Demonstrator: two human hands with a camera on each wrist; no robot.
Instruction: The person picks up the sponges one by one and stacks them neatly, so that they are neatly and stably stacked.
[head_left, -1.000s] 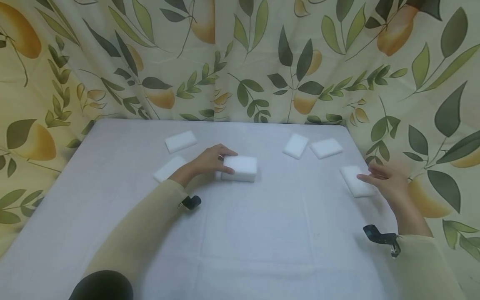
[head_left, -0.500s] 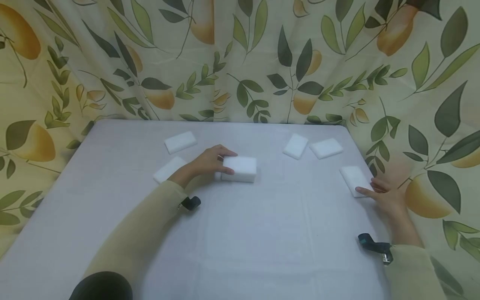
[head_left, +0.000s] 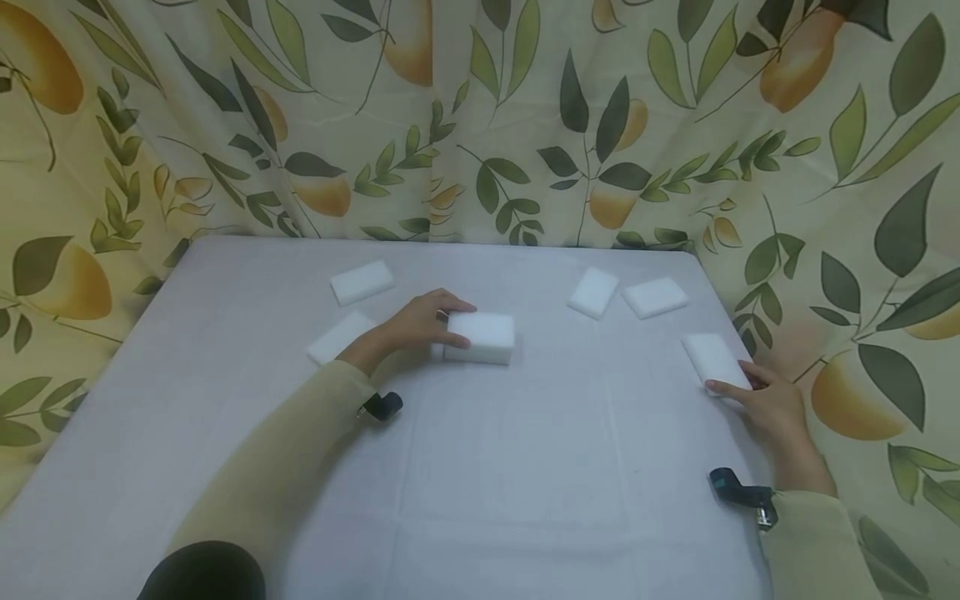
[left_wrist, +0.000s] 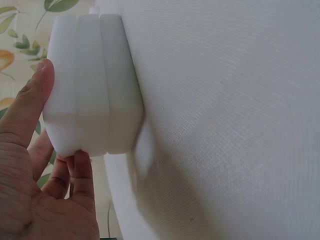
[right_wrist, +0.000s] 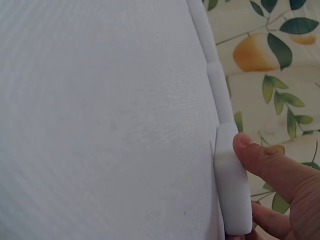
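Near the table's middle, my left hand [head_left: 420, 323] grips the left end of a stack of white sponges [head_left: 483, 333]. Three layers of the stack [left_wrist: 95, 85] show in the left wrist view, with the thumb on the top one and fingertips at the end. At the table's right edge, my right hand [head_left: 772, 408] holds the near end of a single flat white sponge [head_left: 712, 360]. The right wrist view has the thumb [right_wrist: 265, 160] over this sponge [right_wrist: 232, 185] and other fingers at its end, partly hidden.
Two white sponges, one farther back [head_left: 362, 282] and one partly behind the left wrist [head_left: 337, 335], lie left of the stack. Another two sponges, [head_left: 593, 292] and a tilted sponge [head_left: 655, 297], lie back right. A fruit-patterned curtain [head_left: 525, 125] hangs behind the white-covered table [head_left: 510, 467].
My right hand has come down and leftward onto the near end of the right sponge, its thumb and fingers now closed about it. The left hand and the stack have stayed still.
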